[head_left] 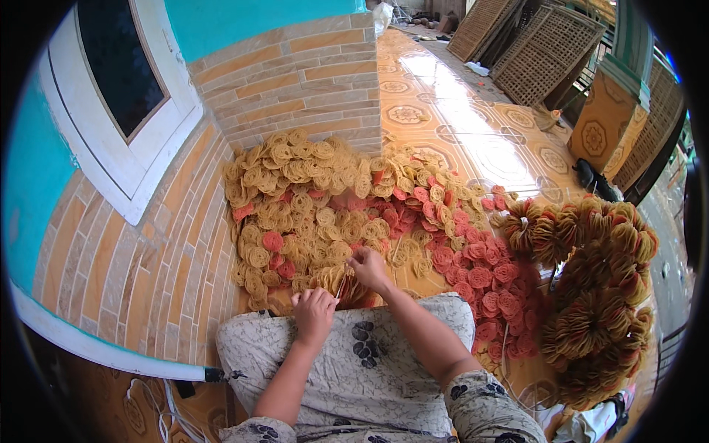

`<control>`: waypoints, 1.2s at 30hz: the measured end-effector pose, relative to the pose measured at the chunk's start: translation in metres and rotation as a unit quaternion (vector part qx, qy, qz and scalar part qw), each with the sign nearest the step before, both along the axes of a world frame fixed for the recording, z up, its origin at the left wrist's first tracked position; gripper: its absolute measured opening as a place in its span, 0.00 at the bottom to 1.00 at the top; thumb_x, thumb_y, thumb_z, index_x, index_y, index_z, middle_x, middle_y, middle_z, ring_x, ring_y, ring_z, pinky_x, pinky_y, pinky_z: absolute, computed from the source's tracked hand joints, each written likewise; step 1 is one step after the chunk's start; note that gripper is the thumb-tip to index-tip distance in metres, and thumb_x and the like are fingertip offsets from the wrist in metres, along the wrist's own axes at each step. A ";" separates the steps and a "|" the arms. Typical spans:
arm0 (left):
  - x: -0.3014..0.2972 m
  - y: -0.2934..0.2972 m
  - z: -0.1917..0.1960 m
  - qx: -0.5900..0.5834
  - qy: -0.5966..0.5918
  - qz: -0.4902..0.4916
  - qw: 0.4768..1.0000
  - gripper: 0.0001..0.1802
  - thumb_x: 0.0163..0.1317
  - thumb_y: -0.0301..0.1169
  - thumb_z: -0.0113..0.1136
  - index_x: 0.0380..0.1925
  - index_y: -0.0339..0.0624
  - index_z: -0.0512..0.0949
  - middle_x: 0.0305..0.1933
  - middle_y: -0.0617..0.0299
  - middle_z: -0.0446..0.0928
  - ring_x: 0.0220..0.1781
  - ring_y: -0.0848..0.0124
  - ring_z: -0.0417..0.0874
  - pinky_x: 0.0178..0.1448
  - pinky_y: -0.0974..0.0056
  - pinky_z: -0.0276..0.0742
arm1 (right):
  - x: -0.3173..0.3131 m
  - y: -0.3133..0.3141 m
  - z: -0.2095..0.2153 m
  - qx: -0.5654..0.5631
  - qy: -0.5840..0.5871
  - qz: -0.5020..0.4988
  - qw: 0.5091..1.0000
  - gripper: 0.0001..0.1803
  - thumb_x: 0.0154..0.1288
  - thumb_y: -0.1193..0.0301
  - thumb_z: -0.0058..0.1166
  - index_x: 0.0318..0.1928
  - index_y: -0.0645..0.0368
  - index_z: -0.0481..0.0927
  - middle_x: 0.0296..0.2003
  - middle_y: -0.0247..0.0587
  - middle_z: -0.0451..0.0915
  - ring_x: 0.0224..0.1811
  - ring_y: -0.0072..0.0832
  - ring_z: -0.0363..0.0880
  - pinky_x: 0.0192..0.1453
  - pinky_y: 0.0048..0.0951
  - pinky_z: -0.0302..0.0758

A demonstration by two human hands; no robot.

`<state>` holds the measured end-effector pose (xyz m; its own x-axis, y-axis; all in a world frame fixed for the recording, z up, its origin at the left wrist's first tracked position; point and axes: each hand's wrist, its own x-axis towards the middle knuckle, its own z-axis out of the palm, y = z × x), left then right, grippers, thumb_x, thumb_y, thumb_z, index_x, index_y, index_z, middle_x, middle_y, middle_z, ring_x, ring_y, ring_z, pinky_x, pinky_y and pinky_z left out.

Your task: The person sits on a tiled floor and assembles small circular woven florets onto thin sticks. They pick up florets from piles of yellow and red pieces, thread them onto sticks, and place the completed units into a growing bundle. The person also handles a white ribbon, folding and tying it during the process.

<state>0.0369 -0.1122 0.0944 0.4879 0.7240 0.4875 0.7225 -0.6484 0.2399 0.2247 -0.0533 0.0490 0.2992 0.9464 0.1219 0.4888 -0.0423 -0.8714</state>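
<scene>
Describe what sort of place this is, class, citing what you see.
Probably a house porch used for home craft work: a glossy patterned tile floor, a brick-tiled wall with a window, and lattice panels stacked behind a heap of woven discs.

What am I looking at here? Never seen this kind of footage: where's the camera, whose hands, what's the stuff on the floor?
No machine here: a person wears a fisheye camera on the head, looking down, so straight edges bend near the rim. The forearms from the lower edge are their own. They sit on a patterned tiled floor by a brick-look wall. In front lies a heap of round lacy discs, tan and red. The left hand is closed around a short stack of discs over the lap; the right hand pinches at the stack's top with its fingers. On the right lie finished bundles of discs.
</scene>
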 end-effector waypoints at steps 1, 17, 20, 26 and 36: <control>-0.001 -0.004 -0.002 -0.008 0.000 -0.002 1.000 0.09 0.53 0.32 0.65 0.25 0.47 0.73 0.31 0.67 0.72 0.40 0.65 0.73 0.51 0.57 0.61 | 0.002 0.002 -0.003 -0.010 -0.001 -0.001 1.000 0.14 0.58 0.62 0.61 0.30 0.61 0.80 0.25 0.44 0.79 0.27 0.34 0.77 0.34 0.36 0.72; -0.010 0.003 -0.041 -0.669 -0.588 0.103 0.442 0.41 0.65 0.67 0.37 0.61 0.43 0.65 0.57 0.53 0.74 0.56 0.64 0.77 0.55 0.60 0.73 | -0.013 -0.020 0.023 -0.108 0.208 0.212 0.949 0.22 0.70 0.54 0.49 0.44 0.66 0.73 0.36 0.44 0.81 0.38 0.31 0.79 0.43 0.32 0.74; -0.011 0.000 -0.019 -0.601 -0.663 0.018 0.447 0.44 0.61 0.70 0.38 0.60 0.42 0.67 0.50 0.54 0.77 0.51 0.62 0.79 0.58 0.57 0.75 | -0.013 -0.030 0.054 -0.068 0.353 0.292 0.886 0.25 0.72 0.50 0.46 0.47 0.63 0.71 0.40 0.39 0.80 0.42 0.26 0.79 0.45 0.29 0.74; -0.031 0.020 0.028 -0.612 -0.673 -0.187 0.371 0.43 0.61 0.68 0.44 0.57 0.38 0.70 0.48 0.50 0.79 0.55 0.57 0.78 0.60 0.51 0.74 | 0.020 -0.030 0.071 -0.141 0.462 0.201 0.852 0.39 0.67 0.45 0.49 0.66 0.59 0.56 0.66 0.48 0.62 0.66 0.36 0.63 0.67 0.41 0.63; -0.031 0.059 -0.008 -0.601 -0.724 -0.170 0.292 0.31 0.66 0.57 0.47 0.55 0.43 0.71 0.46 0.51 0.80 0.47 0.54 0.81 0.56 0.49 0.77 | 0.017 -0.021 0.069 -0.119 0.592 0.223 0.766 0.40 0.60 0.52 0.62 0.64 0.58 0.59 0.54 0.41 0.72 0.51 0.29 0.76 0.54 0.33 0.76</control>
<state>0.0057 -0.0533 0.0862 0.5441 0.8262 -0.1462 -0.7582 0.5587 0.3360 0.2415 -0.0745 0.1176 -0.2919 0.9400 -0.1765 -0.6251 -0.3271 -0.7087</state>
